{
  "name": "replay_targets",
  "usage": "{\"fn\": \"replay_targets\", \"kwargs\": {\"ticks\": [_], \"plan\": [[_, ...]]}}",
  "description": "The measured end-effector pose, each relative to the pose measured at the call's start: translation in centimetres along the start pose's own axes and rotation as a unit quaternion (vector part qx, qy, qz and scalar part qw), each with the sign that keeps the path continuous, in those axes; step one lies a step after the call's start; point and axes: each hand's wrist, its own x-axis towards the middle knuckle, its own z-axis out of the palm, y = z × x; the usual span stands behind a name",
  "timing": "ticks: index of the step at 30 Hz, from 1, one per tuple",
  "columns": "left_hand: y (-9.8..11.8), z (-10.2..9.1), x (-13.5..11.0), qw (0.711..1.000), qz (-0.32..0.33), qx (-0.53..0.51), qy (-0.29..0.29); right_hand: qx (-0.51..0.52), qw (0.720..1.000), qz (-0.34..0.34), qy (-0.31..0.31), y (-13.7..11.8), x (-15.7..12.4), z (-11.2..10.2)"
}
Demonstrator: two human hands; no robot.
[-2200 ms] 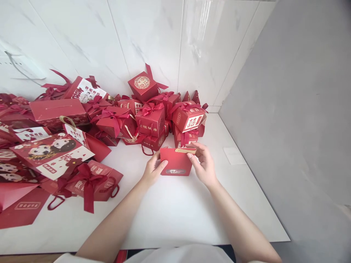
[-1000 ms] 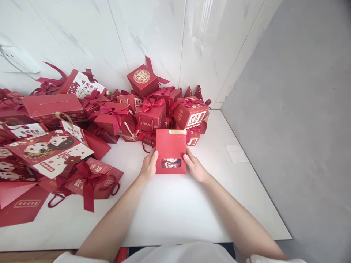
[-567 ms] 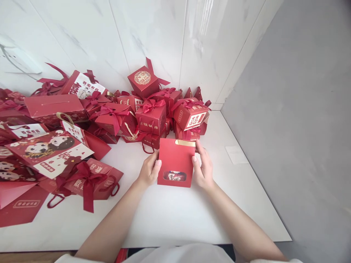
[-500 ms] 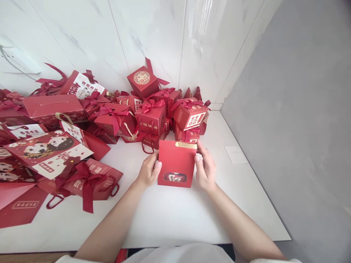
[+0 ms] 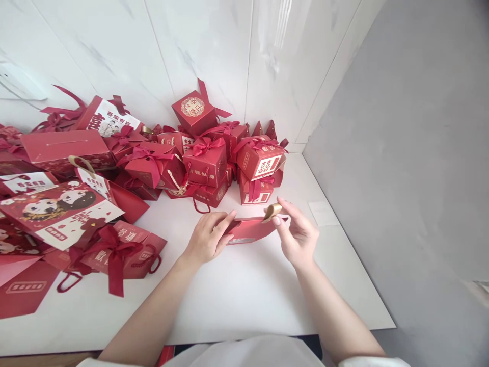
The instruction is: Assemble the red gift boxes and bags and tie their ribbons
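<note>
A red gift box (image 5: 250, 229) with a small window is between my hands, tipped so I look mostly along its narrow edge. My left hand (image 5: 209, 235) grips its left end, thumb and fingers closed on the card. At its right end, my right hand (image 5: 298, 232) pinches a gold ribbon loop (image 5: 272, 211) that rises from the box's upper edge. The window is seen at a flat angle, so what lies behind it cannot be made out.
Red boxes with bows (image 5: 206, 158) are heaped along the tiled wall (image 5: 214, 46). More boxes and bags (image 5: 57, 209) crowd the left of the white table (image 5: 237, 300). A pale paper piece (image 5: 323, 213) lies near the right edge, beside a grey wall (image 5: 412, 153).
The box has tipped from showing its windowed face to nearly edge-on. My right hand has shifted from the box's side to its gold ribbon; my left hand keeps hold of the left end.
</note>
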Motion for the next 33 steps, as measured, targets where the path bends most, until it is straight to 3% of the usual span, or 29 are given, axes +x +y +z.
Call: {"fn": "replay_targets", "kwargs": {"ticks": [5, 12, 15, 21, 26, 33], "plan": [[0.2, 0.0, 0.1, 1.0, 0.004, 0.011, 0.003, -0.058, 0.996, -0.033, -0.066, -0.4, -0.2, 0.4], [0.2, 0.0, 0.2, 1.0, -0.016, -0.004, -0.006, 0.04, 0.999, 0.001, -0.028, -0.3, 0.4, 0.4], [-0.3, 0.1, -0.1, 0.999, -0.045, -0.016, -0.007, 0.047, 0.999, 0.001, -0.017, 0.5, 0.9, -0.5], [-1.7, 0.6, -1.1, 0.991, -0.118, -0.057, -0.023, 0.001, 0.997, 0.003, -0.074, 2.4, 1.6, -1.9], [-2.3, 0.9, -1.5, 0.983, -0.158, -0.089, -0.024, -0.013, 0.996, 0.042, -0.075, 4.1, 0.8, -1.2], [-2.9, 1.1, -1.8, 0.97, -0.212, -0.115, -0.021, -0.107, 0.993, -0.038, -0.027, 5.5, -0.9, 0.8]]}}
